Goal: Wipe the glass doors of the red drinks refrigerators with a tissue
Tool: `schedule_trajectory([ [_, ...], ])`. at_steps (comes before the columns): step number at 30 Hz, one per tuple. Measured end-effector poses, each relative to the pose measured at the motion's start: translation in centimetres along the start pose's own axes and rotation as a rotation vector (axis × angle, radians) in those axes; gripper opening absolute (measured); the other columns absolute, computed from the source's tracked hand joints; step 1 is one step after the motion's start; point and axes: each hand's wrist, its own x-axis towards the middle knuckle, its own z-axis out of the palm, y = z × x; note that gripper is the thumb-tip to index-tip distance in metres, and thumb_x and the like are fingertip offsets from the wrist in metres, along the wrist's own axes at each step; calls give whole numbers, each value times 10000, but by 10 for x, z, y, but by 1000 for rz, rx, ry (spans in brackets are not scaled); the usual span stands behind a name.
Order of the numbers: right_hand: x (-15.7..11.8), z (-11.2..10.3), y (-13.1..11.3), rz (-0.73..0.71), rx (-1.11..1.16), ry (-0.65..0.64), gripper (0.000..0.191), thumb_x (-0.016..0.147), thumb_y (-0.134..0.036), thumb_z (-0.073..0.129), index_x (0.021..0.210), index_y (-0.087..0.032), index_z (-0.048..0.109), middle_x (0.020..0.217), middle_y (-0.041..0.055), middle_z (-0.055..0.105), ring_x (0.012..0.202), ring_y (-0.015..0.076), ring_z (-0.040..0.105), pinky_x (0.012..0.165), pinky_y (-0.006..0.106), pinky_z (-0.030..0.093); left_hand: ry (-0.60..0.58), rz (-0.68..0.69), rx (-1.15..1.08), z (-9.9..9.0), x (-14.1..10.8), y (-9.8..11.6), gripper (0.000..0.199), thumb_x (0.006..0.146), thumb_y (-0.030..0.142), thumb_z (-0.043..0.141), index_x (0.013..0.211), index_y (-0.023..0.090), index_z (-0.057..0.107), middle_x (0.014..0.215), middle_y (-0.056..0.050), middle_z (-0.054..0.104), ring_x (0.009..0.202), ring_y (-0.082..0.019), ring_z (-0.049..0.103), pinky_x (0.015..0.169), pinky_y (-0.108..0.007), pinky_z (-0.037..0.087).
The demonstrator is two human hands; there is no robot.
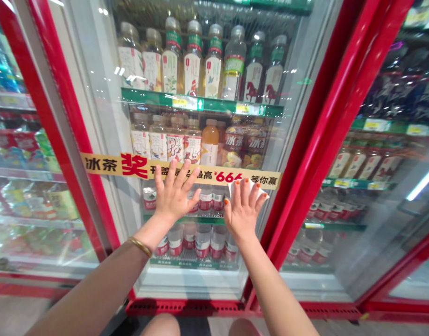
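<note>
My left hand lies flat with spread fingers on the glass door of a red-framed drinks refrigerator, touching a yellow printed banner. A gold bangle circles that wrist. My right hand presses a white cloth or tissue against the glass, just below the banner's right end. The sheet is mostly hidden behind my fingers, so I cannot tell which it is. Rows of bottled drinks stand behind the glass, beyond reach of both hands.
Red door frames flank this door, with more glass doors and stocked shelves on both sides. Green shelf edges carry price labels. A red vented base panel runs along the bottom, just above the floor.
</note>
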Motion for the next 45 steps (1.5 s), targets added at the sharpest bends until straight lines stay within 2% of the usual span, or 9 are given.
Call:
schedule_trajectory([
  [6, -16, -10, -18, -393, 60, -61, 676, 1090, -518, 566, 1719, -324, 415, 1758, -30, 473, 1762, 243, -27, 1426, 546, -85, 76, 51, 66, -2, 2, 2, 832, 1047, 479, 593, 1772, 393, 193, 1823, 7, 283, 1751, -281, 94, 1426, -598, -69],
  [10, 2, -17, 24, -145, -9, -4, 784, 1113, -439, 524, 1791, -273, 169, 1849, 30, 266, 1760, 293, -39, 1424, 598, 18, 100, 74, 95, -2, 4, 3, 806, 1062, 508, 560, 1773, 363, 211, 1814, 1, 304, 1754, -250, 67, 1432, -582, -60],
  [14, 60, -15, 11, 26, -33, 21, 805, 1121, -424, 471, 1796, -268, 60, 1869, 66, 171, 1755, 367, -43, 1387, 720, 67, 103, 78, 104, -5, 6, 4, 801, 1067, 512, 556, 1773, 362, 209, 1813, 2, 304, 1753, -237, 57, 1434, -581, -52],
  [20, 12, -13, 1, -470, 57, -92, 749, 1080, -541, 582, 1753, -340, 321, 1775, -42, 431, 1761, 246, 12, 1433, 542, -81, 89, 74, 75, -6, 4, 2, 763, 1084, 466, 524, 1772, 372, 209, 1814, 6, 292, 1753, -236, 61, 1432, -576, -60],
  [27, 71, -16, 20, 15, -19, 46, 778, 1123, -432, 461, 1794, -294, 94, 1858, 76, 224, 1752, 388, 30, 1374, 762, 74, 97, 70, 57, -3, 5, 5, 775, 1083, 448, 531, 1775, 373, 189, 1816, 11, 300, 1755, -225, 39, 1427, -566, -83],
  [34, 61, -26, 15, -520, 50, -116, 760, 1103, -523, 535, 1775, -364, 219, 1789, -30, 410, 1751, 266, 139, 1437, 569, -4, 44, 155, 1, -34, 2, -21, 776, 1075, 480, 545, 1768, 396, 205, 1791, 6, 374, 1733, -208, 201, 1428, -489, 46],
  [38, 91, -37, 53, -111, -48, -28, 761, 1130, -442, 452, 1791, -317, 97, 1854, 57, 250, 1749, 374, 103, 1386, 716, 138, 95, 33, 65, -48, 15, -61, 766, 1062, 458, 565, 1747, 477, 223, 1829, 50, 276, 1748, -250, 130, 1421, -543, 3],
  [41, 133, -34, 20, 7, -40, 13, 776, 1131, -499, 417, 1796, -278, 84, 1871, 79, 173, 1746, 420, 59, 1355, 790, 134, 95, -102, 62, -46, 27, -73, 816, 1054, 470, 585, 1760, 457, 176, 1859, 15, 154, 1755, -321, 20, 1403, -638, -26],
  [45, 122, -25, -33, -493, 33, -72, 770, 1103, -611, 465, 1777, -311, 247, 1836, -2, 305, 1756, 327, 81, 1421, 660, -2, 86, -138, 48, -39, 29, -71, 811, 1060, 490, 559, 1763, 441, 159, 1863, -2, 144, 1752, -347, 30, 1397, -677, -38],
])
